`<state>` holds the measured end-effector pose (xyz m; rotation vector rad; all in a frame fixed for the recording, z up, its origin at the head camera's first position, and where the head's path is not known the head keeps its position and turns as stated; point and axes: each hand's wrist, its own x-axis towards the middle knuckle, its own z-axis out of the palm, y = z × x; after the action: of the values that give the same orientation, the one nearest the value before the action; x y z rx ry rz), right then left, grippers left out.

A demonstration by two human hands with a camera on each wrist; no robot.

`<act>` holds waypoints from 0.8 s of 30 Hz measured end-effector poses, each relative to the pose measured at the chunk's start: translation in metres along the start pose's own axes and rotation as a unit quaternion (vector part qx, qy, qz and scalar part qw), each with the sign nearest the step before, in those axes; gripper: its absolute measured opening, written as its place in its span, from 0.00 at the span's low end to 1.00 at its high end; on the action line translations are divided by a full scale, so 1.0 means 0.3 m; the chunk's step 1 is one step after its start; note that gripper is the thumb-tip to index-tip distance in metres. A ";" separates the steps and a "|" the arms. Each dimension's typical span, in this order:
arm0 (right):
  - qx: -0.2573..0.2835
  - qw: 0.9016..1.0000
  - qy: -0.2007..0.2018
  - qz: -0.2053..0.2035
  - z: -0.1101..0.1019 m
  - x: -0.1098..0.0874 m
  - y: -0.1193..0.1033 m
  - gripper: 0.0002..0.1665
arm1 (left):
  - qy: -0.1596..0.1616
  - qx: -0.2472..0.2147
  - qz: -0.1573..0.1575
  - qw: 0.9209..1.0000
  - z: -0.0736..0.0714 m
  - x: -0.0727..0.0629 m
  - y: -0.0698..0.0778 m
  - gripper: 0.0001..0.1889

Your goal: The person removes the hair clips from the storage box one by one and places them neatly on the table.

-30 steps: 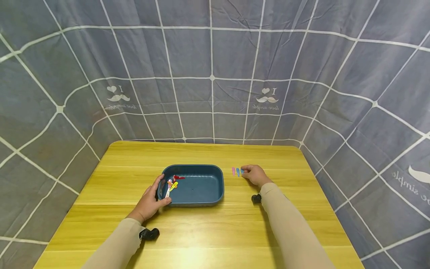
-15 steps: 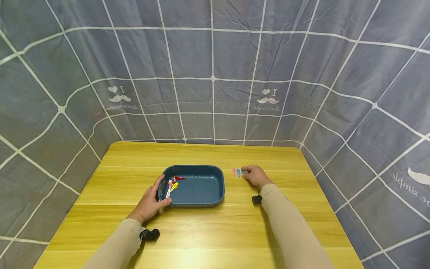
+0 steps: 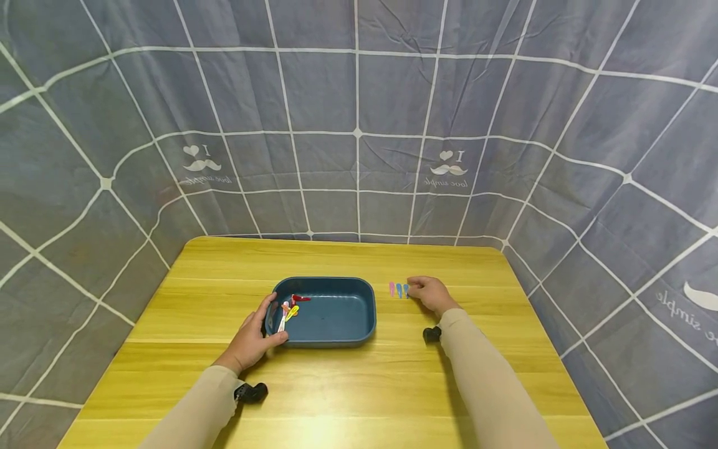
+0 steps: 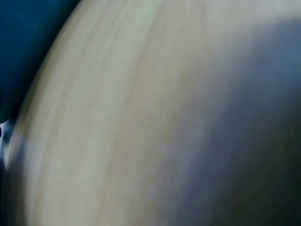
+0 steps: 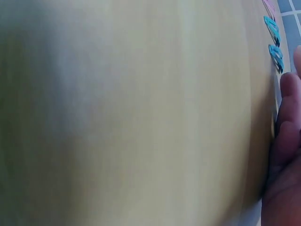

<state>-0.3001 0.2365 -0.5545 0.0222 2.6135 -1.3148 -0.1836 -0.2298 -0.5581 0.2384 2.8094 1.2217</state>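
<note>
Your left hand (image 3: pixel 249 340) holds the blue tray (image 3: pixel 336 315) by its left end; toward the desk's (image 3: pixel 359 399) far right corner, your right hand (image 3: pixel 430 293) sits beside a blue clip (image 3: pixel 406 290), its grip hard to tell.

Beige sleeves (image 3: pixel 490 380), black wrist cameras (image 3: pixel 253 393)

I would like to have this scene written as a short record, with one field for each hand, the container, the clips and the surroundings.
Left hand: the left hand holds the tub's left end
Right hand: the right hand is at the right end of the clip row; grasp unclear
Container: dark blue tub
Clips inside: red, yellow, white and others, bunched left; count unclear
Clips outside, left to right: pink, blue, blue
Surface: wood-grain table
Backdrop: grey curtain, white grid lines
</note>
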 end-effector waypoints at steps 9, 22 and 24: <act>0.049 0.999 0.010 0.016 -0.017 0.003 -0.009 0.26 | 0.001 -0.003 0.004 1.000 -0.001 0.000 0.004 0.52; -0.043 0.996 -0.009 -0.084 -0.010 -0.005 -0.257 0.27 | 0.004 0.000 0.008 1.000 0.003 0.000 -0.008 0.51; -0.051 0.994 -0.014 -0.100 0.008 -0.009 -0.306 0.27 | 0.004 0.000 0.010 1.000 0.003 0.001 -0.009 0.51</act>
<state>-0.3070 0.1796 -0.4826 -0.2788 2.7123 -1.2274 -0.1842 -0.2309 -0.5607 0.2621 2.8199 1.2303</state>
